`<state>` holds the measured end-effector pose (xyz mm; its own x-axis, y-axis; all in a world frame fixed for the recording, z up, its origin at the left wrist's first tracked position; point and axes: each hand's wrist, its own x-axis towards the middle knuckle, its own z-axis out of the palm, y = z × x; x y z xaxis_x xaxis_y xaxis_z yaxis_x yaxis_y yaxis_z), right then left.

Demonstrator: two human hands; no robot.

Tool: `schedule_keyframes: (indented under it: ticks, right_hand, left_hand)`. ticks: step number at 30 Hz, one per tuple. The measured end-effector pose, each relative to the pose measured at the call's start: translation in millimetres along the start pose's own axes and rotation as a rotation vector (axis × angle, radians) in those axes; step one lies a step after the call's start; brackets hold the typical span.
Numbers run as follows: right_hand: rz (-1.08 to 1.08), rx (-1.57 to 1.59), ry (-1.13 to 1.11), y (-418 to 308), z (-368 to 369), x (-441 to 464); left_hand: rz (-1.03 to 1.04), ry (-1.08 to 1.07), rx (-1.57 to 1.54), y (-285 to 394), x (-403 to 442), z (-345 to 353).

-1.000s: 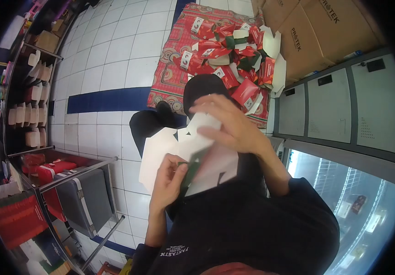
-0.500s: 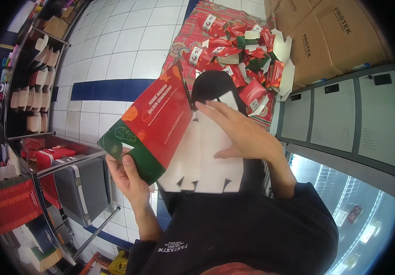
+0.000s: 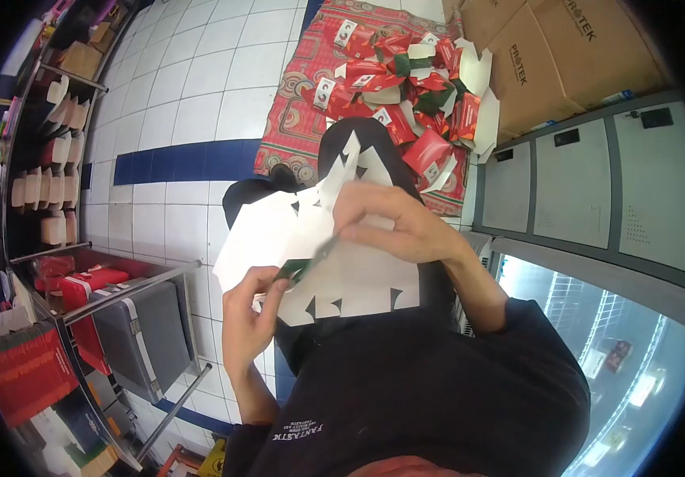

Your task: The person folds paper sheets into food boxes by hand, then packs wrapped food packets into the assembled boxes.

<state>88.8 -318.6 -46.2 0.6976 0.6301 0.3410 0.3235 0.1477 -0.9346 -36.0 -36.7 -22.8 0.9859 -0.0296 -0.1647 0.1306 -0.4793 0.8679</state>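
Observation:
A flat cardboard box blank (image 3: 358,278), white inside with notched flaps, lies across my lap. One panel of it stands folded up along the middle, and its white inner face (image 3: 271,230) leans to the left. My left hand (image 3: 251,310) pinches a green corner of this blank at its near edge. With thumb and fingers closed together, my right hand (image 3: 394,222) grips the raised fold near the middle. The printed outer side is mostly turned away from view.
Ahead, several red and green folded boxes (image 3: 430,151) are heaped on a red patterned cloth (image 3: 287,119). Brown cartons (image 3: 565,63) and grey lockers (image 3: 581,191) line the right. A metal shelf rack (image 3: 40,254) and grey case (image 3: 143,334) stand at the left.
The red and green panel has swung, so its white inside now faces up. My right hand, flat and spread before, has closed on the fold. My left hand has shifted right.

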Motion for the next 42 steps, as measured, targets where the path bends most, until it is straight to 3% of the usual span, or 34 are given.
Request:
schedule_keyframes:
  ticks: [5,7,9,11,16,19,22,27,30,32,33,34,35,37,38,41,42]
  right_hand:
    - [0.023,0.127,-0.146,-4,-6,-1]
    - [0.076,0.093,-0.236,-9,-2,1]
    - [0.151,-0.203,-0.289,-14,14,0]
    - [0.135,-0.347,-0.241,-5,23,-1]
    - [0.097,-0.221,0.293,7,48,-8]
    - [0.044,-0.367,0.262,10,56,-10]
    - [0.078,-0.372,0.069,7,52,-9]
    - [0.061,-0.288,0.017,20,49,-4]
    - [0.05,-0.249,0.003,20,52,0]
    - [0.051,-0.212,0.027,18,68,1]
    - [0.057,-0.121,0.239,19,79,4]
    - [0.062,-0.029,0.451,20,86,5]
    - [0.06,-0.031,0.453,20,88,3]
    - [0.245,0.202,0.058,18,92,1]
    - [0.095,0.148,0.033,15,95,3]
    - [0.175,0.067,0.121,21,103,-1]
    - [0.222,0.115,0.249,25,108,-1]
  left_hand:
    - [-0.068,0.156,-0.107,3,6,7]
    - [0.033,0.022,0.062,18,12,4]
    - [0.041,-0.031,0.078,28,16,9]
    - [-0.007,-0.084,0.08,28,18,13]
    - [0.017,-0.04,0.137,23,20,4]
    - [0.014,-0.014,0.156,21,22,5]
    - [0.018,-0.028,0.155,20,22,5]
    - [-0.005,-0.099,0.089,19,20,1]
    - [0.126,-0.151,0.132,18,19,-3]
    - [0.099,0.036,0.202,21,15,-1]
    - [0.102,0.037,0.202,24,12,2]
    - [0.135,0.274,0.181,28,9,6]
    - [0.165,0.51,0.157,30,6,7]
    - [0.239,0.594,0.07,29,3,14]
    - [0.301,0.707,-0.026,32,3,25]
    - [0.396,0.877,-0.172,12,2,42]
    - [0.488,0.852,0.03,6,2,41]
